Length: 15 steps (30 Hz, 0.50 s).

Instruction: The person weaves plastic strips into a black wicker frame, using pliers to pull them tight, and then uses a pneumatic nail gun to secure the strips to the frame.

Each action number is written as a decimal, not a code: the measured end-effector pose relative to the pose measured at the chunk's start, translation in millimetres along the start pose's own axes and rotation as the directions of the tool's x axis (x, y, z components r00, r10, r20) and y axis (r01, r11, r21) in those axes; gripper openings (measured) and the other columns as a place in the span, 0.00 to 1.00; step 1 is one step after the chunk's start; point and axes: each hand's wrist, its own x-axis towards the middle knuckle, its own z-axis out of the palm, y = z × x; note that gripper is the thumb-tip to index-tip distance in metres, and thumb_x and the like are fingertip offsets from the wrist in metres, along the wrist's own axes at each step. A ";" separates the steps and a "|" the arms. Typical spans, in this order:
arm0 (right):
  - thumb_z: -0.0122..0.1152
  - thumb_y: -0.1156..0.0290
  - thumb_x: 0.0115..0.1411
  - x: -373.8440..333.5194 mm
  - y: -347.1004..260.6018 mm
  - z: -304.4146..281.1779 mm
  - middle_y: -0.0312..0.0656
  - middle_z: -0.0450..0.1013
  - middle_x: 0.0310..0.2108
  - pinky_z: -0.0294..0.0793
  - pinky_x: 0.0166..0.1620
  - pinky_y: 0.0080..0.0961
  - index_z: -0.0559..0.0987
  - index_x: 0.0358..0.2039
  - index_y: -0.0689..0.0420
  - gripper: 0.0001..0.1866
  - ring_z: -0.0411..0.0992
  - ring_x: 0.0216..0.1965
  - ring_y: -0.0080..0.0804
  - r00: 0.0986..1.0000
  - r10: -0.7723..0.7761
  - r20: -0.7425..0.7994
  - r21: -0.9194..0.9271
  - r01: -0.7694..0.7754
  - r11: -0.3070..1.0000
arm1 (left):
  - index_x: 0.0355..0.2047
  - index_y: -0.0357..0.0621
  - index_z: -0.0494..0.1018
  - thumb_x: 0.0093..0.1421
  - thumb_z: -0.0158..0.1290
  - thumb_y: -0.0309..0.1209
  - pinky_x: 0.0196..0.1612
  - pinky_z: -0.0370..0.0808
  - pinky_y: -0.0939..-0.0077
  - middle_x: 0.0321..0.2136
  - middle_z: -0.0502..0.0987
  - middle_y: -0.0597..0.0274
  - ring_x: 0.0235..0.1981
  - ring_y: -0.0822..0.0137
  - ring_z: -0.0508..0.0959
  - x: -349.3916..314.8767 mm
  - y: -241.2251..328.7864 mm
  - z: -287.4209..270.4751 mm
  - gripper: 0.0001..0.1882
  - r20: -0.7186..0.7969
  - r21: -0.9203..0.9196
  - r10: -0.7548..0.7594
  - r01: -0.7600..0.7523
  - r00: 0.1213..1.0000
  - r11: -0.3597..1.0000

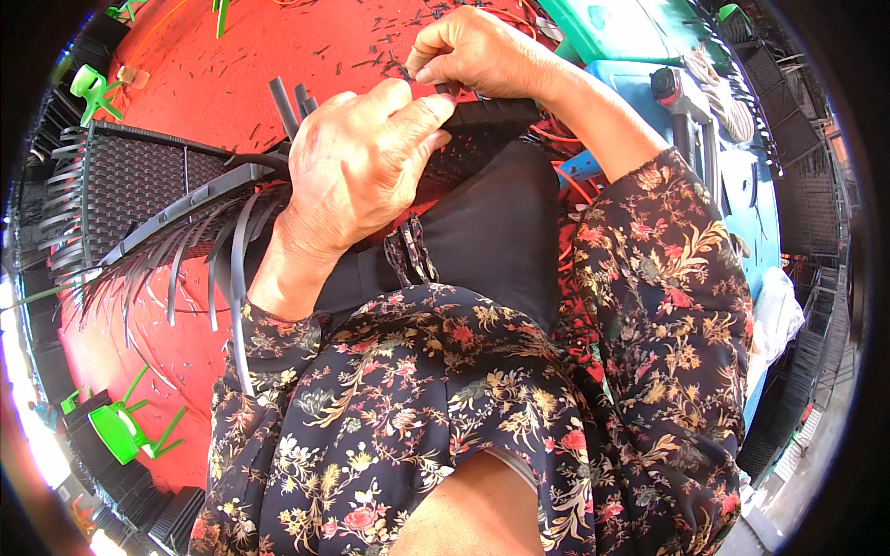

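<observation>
My left hand (357,167) is closed, its thumb and forefinger pinching a short dark end of plastic weaving strip (447,89). Fingers bent, my right hand (482,56) meets it from the right and pinches at the same dark end. Grey-black strip ends (286,107) stick up behind my left hand. Beside my left forearm a black woven wicker panel (139,185) reaches off to the left, with many loose strips (185,241) hanging from its curved edge. More dark weave (496,116) lies beneath my hands, above my lap. What my palms hold is hidden.
Cut scraps litter the red floor (250,56). Bright green small stools (120,431) stand at the left. To the right are a green bin (621,28), a blue surface with a grey-and-red power tool (686,111), a rope coil (723,102), an orange hose (577,185) and a white plastic bag (777,310).
</observation>
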 end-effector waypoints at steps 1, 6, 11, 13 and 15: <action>0.55 0.72 0.52 -1.1 2.8 -2.0 0.39 0.73 0.21 0.71 0.28 0.21 0.77 0.29 0.65 0.08 0.71 0.22 0.24 0.997 0.056 0.059 0.038 -0.058 0.998 | 0.37 0.44 0.74 0.43 0.61 0.24 0.24 0.67 0.66 0.21 0.69 0.60 0.21 0.57 0.71 -0.5 -0.2 -2.1 0.18 0.020 -0.019 0.001 -0.001 1.000 1.000; 0.53 0.77 0.48 -19.0 3.8 -17.6 0.36 0.75 0.26 0.71 0.34 0.18 0.78 0.38 0.65 0.15 0.71 0.27 0.19 0.978 0.039 0.204 0.157 -0.072 0.985 | 0.39 0.43 0.74 0.44 0.59 0.22 0.26 0.68 0.66 0.22 0.69 0.58 0.23 0.56 0.72 0.3 0.0 -8.8 0.18 0.102 -0.080 -0.008 0.017 0.995 0.997; 0.55 0.75 0.47 -14.7 5.8 -18.5 0.38 0.75 0.28 0.71 0.40 0.24 0.80 0.31 0.61 0.10 0.73 0.34 0.26 0.967 -0.140 0.213 -0.167 0.177 0.970 | 0.38 0.42 0.75 0.43 0.58 0.20 0.26 0.68 0.65 0.22 0.68 0.58 0.23 0.56 0.72 1.4 -0.2 -7.6 0.18 0.084 -0.128 -0.019 0.029 0.996 0.991; 0.55 0.75 0.46 -12.8 1.9 -20.5 0.38 0.75 0.26 0.72 0.39 0.25 0.80 0.31 0.59 0.10 0.74 0.31 0.26 0.967 -0.168 0.194 -0.267 0.217 0.939 | 0.37 0.42 0.75 0.42 0.58 0.20 0.26 0.68 0.65 0.21 0.67 0.58 0.23 0.56 0.71 0.9 1.5 -9.2 0.18 0.088 -0.108 -0.034 0.043 0.996 0.993; 0.54 0.76 0.46 -10.4 -9.0 -19.8 0.38 0.75 0.25 0.73 0.35 0.24 0.80 0.31 0.61 0.11 0.74 0.28 0.24 0.980 -0.044 0.194 -0.256 0.094 0.962 | 0.36 0.42 0.75 0.41 0.59 0.20 0.26 0.67 0.65 0.20 0.66 0.58 0.22 0.56 0.71 0.8 2.8 -10.4 0.18 0.107 -0.083 -0.051 0.060 0.993 0.995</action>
